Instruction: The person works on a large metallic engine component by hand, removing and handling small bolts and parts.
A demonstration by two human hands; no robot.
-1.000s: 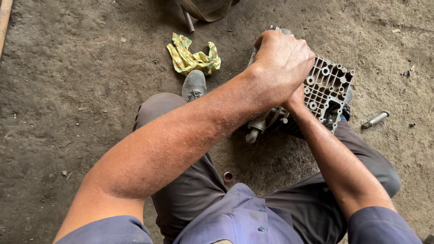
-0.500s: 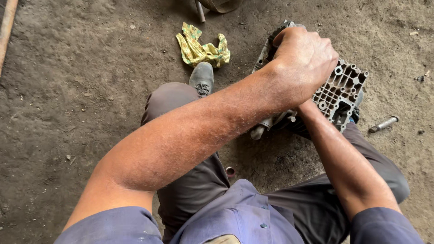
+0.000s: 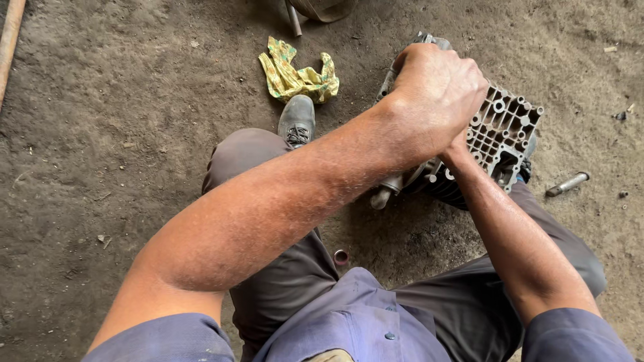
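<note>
Grey metal casting (image 3: pixel 504 131) under clenched hands (image 3: pixel 436 94), on dirt floor (image 3: pixel 121 121).

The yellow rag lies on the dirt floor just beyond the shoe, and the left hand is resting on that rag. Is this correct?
Not quite. In the head view the left hand is closed on the grey metal casting, not on the yellow rag, which does lie on the dirt floor beyond the shoe.

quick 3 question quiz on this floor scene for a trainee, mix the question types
1. True or false: the crumpled yellow cloth lies on the dirt floor beyond the grey shoe.
2. The left hand is clenched over: A) the grey ribbed cast-metal housing B) the cloth C) the shoe.
3. Fill in: a short silver metal bolt lies on the floor to the ____ of the housing.

Key: 1 true; 2 A; 3 right. The right hand is hidden behind the left.
</note>
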